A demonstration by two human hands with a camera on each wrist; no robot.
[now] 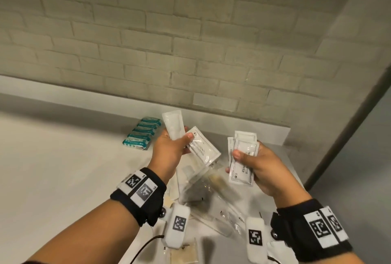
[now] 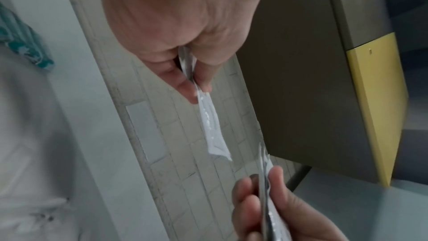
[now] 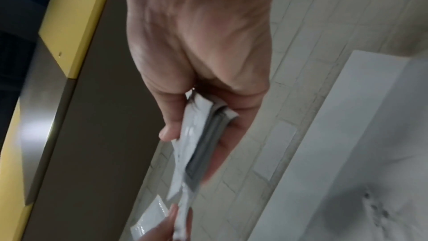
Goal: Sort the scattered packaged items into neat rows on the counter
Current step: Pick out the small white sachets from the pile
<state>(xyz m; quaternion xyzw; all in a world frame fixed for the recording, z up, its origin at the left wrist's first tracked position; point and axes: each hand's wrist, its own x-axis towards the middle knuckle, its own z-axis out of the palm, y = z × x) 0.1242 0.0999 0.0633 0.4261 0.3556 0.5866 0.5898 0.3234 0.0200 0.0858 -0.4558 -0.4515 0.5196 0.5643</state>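
My left hand [image 1: 171, 147] is raised above the counter and pinches two white packets: a long plain one [image 1: 172, 125] pointing up and a printed sachet [image 1: 203, 147] angled down to the right. The left wrist view shows them edge-on as a thin packet [image 2: 212, 126] between thumb and fingers. My right hand [image 1: 256, 164] grips a small stack of white printed sachets [image 1: 243, 158], thumb on top; the stack [image 3: 199, 140] shows edge-on in the right wrist view. A loose heap of clear and white packets [image 1: 203, 189] lies on the white counter [image 1: 63, 168] below both hands.
A neat row of teal-and-white packs [image 1: 142, 132] lies on the counter to the left of my left hand. A white brick wall [image 1: 169, 41] and a raised ledge [image 1: 243, 128] bound the counter at the back. More packets [image 1: 184, 255] lie near the front edge.
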